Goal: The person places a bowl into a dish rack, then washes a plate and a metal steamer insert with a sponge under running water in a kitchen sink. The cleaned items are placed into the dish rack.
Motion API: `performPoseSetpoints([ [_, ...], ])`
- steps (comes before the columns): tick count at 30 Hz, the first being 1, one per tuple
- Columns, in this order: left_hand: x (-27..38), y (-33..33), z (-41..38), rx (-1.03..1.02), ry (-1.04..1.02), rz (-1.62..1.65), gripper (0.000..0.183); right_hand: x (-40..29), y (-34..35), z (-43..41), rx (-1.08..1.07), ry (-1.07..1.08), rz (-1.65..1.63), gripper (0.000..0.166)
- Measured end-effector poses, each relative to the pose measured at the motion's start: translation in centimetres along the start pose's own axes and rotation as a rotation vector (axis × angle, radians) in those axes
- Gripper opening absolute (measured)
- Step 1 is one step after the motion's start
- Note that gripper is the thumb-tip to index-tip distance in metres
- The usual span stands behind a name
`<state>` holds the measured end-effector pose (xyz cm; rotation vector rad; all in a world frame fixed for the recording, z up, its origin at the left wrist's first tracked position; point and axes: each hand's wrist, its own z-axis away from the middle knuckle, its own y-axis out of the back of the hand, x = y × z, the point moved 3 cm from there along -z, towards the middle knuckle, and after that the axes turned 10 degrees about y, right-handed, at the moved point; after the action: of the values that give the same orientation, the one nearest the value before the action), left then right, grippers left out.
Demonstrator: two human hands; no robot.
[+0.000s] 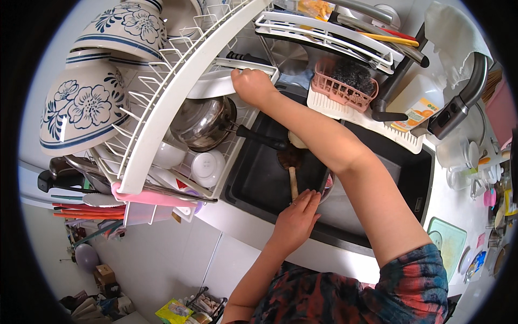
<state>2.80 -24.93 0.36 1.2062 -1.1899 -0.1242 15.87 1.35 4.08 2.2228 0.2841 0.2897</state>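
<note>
My right hand [255,85] reaches across to the dish rack at the upper left, its fingers closed around the edge of a white dish [212,84]. Just below that dish a steel saucepan [198,121] with a black handle lies tilted in the rack. My left hand [297,218] is at the near rim of the black sink basin [259,174], back up and fingers extended. Its fingertips are beside the wooden handle [293,182] of a utensil whose dark head lies in the basin. Whether they grip the handle or the rim is hidden.
White bowls [208,168] sit in the lower rack; large flowered bowls [89,105] stand above. Behind the sink are a pink basket [344,87] with a dark scrubber, a faucet [388,97] and a bottle [419,101]. Knives [56,174] and chopsticks [89,211] project at the left.
</note>
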Motion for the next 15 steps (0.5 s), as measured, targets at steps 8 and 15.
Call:
performPoseSetpoints([
  [8, 0.03, -0.28, -0.09, -0.007, -0.011, -0.022, 0.046, -0.33, 0.10, 0.81, -0.002, -0.072, -0.061, 0.014],
  [15, 0.40, -0.28, -0.17, -0.019, -0.009, -0.027, 0.045, -0.40, 0.25, 1.05, -0.065, -0.162, -0.115, 0.025],
])
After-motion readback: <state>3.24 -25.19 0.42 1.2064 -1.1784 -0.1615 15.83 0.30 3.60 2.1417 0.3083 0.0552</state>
